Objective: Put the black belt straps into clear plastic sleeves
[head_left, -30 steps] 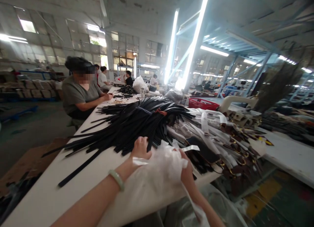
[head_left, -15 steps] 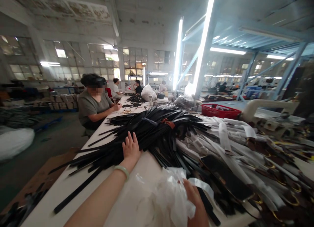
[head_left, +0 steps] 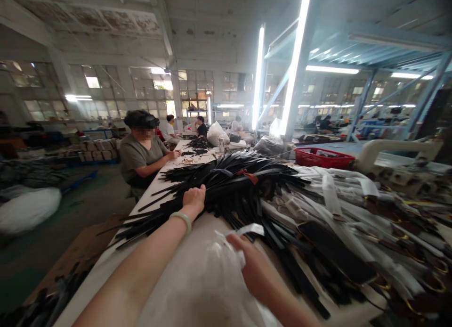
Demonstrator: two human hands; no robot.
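Note:
My left hand [head_left: 194, 198], a pale green bangle on its wrist, lies on a big fan of black leather straps [head_left: 226, 181] with its fingers curled down into them. My right hand [head_left: 249, 263] grips a clear plastic bag [head_left: 208, 275] that lies crumpled on the white table [head_left: 106, 265] in front of me. To the right of the black straps lies a heap of belts in white wrappers with gold buckles [head_left: 353, 214].
A person in a grey shirt [head_left: 141, 152] sits at the table's left side farther along, hands on small parts. A red basket [head_left: 325, 158] stands behind the belts. More workers sit at the far end. Cardboard [head_left: 81, 242] lies on the floor at left.
My left hand left the plastic bag, reached forward onto the black straps and curled its fingers into them. My right hand kept hold of the bag. The view tilted up.

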